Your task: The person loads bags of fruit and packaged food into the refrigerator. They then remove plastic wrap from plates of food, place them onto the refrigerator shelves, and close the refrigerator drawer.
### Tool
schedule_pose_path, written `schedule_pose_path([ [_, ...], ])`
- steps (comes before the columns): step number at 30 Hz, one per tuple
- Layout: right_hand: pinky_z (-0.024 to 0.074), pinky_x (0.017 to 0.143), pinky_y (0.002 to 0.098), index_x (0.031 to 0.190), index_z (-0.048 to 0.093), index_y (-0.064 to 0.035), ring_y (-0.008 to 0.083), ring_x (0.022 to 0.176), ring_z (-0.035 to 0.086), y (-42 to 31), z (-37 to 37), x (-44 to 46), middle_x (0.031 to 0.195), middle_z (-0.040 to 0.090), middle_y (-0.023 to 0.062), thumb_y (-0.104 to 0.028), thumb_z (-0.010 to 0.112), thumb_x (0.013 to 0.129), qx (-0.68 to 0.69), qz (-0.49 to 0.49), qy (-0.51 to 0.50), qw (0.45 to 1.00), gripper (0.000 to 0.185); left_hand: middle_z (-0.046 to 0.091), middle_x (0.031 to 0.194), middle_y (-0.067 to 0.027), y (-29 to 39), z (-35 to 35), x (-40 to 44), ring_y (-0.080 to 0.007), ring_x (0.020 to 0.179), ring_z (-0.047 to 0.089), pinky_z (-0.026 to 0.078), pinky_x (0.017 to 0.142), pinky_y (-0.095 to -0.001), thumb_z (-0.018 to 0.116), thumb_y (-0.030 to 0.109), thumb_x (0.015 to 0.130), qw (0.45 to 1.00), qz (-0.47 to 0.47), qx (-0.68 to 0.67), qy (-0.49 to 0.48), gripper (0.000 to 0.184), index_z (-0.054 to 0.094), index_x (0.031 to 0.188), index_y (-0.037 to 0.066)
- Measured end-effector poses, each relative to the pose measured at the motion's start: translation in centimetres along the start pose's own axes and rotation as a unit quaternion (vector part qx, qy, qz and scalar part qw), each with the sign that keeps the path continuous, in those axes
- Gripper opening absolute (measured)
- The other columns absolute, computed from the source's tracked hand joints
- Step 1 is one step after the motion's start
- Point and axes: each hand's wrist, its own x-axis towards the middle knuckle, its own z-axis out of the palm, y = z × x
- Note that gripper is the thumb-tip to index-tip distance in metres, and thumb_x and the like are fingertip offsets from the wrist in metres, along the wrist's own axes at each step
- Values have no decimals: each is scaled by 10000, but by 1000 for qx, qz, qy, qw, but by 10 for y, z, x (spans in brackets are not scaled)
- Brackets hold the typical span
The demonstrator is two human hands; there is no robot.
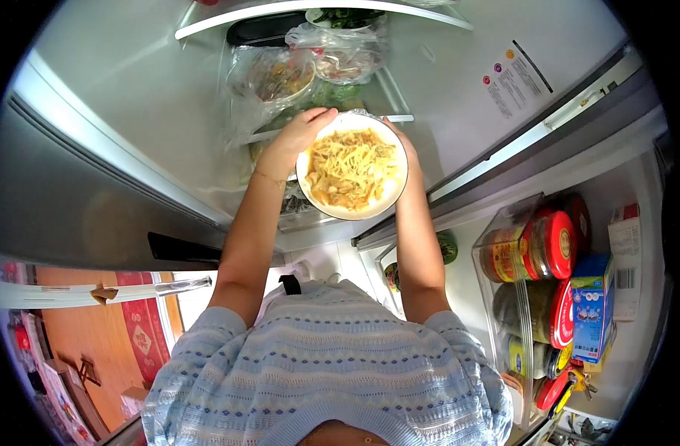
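Between my two hands is a shallow white bowl (354, 214) with a thin dark rim, seen from above. It holds pale yellow strips, perhaps noodles or shredded vegetables (352, 167), in some brownish liquid. My left hand (301, 135) grips its upper left edge, thumb near the rim. On the opposite side my right hand (403, 141) holds the right edge; most of its fingers are hidden under and behind the bowl. Just beyond the bowl is a fridge shelf (401, 118), where a plastic-wrapped bowl of food (284, 80) and a bagged dish (347, 63) stand.
Higher in the fridge are a black tray (262, 30) and a plate of dark green food (343, 16). The open right door (459, 275) carries red-lidded jars (559, 245) and a blue box (593, 305). To the left is another door (94, 201) with a dark handle recess.
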Motion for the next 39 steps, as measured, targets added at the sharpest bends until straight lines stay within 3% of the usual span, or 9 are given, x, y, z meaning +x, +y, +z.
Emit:
schedule_pose_path([
  [10, 474, 821, 389, 1141, 511, -24, 258, 987, 561, 25, -50, 19, 1116, 562, 131, -389, 367, 922, -41, -105, -29, 993, 449, 594, 1032, -64, -22, -10, 8, -129, 835, 584, 491, 689, -258, 513, 217, 890, 969, -29, -243, 20, 308, 551, 1116, 11],
  [13, 465, 846, 391, 1165, 500, -29, 258, 1026, 547, 35, -43, 6, 1150, 549, 130, -407, 346, 927, -60, -133, -42, 988, 472, 601, 1030, -53, -19, -6, 2, -127, 891, 577, 461, 761, -245, 464, 224, 908, 974, -23, -215, 70, 291, 567, 1109, 41],
  [15, 459, 859, 417, 1208, 459, -34, 250, 1066, 522, 43, -14, -18, 1220, 499, 119, -419, 383, 909, 46, -156, -47, 986, 493, 594, 1032, -58, -15, -2, -1, -134, 875, 579, 478, 744, -263, 469, 222, 910, 961, -27, -259, 92, 292, 557, 1106, 23],
  [19, 354, 965, 489, 1344, 289, -131, 287, 1220, 379, 56, -1, -36, 1346, 363, 115, -635, 300, 842, 49, -106, -194, 974, 711, 583, 1041, -73, -24, 0, 7, -149, 878, 578, 497, 735, -294, 460, 217, 919, 925, -14, -348, 150, 303, 530, 1118, 0],
  [28, 478, 853, 413, 1282, 342, -36, 270, 1094, 512, 17, 9, -11, 1235, 470, 149, -546, 256, 898, -126, -180, 13, 975, 644, 614, 871, -51, -25, -16, 19, -142, 752, 602, 492, 621, -266, 574, 156, 852, 890, 39, -430, 145, 151, 555, 930, 28],
  [33, 507, 789, 371, 1223, 365, 63, 235, 964, 577, 6, 16, 0, 1128, 527, 162, -458, 375, 908, -165, -250, 68, 952, 609, 612, 787, -53, -23, -20, 23, -144, 632, 594, 491, 539, -276, 576, 143, 851, 897, 44, -401, 180, 137, 550, 879, 11],
  [37, 490, 708, 334, 1117, 461, 102, 214, 817, 593, -6, 26, 20, 987, 577, 182, -403, 406, 920, -291, -323, 128, 891, 546, 611, 838, -76, -18, -17, 18, -155, 688, 604, 499, 556, -285, 550, 143, 866, 898, 1, -378, 225, 176, 541, 912, -27],
  [38, 480, 669, 318, 1064, 505, 114, 204, 767, 590, -11, 23, 28, 925, 596, 180, -386, 420, 921, -358, -357, 154, 849, 526, 611, 863, -84, -50, -16, 40, -160, 713, 607, 496, 557, -292, 526, 122, 874, 918, 116, -303, 226, 162, 543, 934, -28],
  [39, 480, 669, 318, 1064, 505, 114, 204, 767, 590, -16, 24, 33, 925, 596, 180, -386, 420, 921, -358, -357, 154, 849, 526, 611, 863, -84, -45, -14, 37, -160, 713, 607, 496, 557, -292, 526, 122, 874, 918, 116, -303, 226, 162, 543, 934, -28],
])
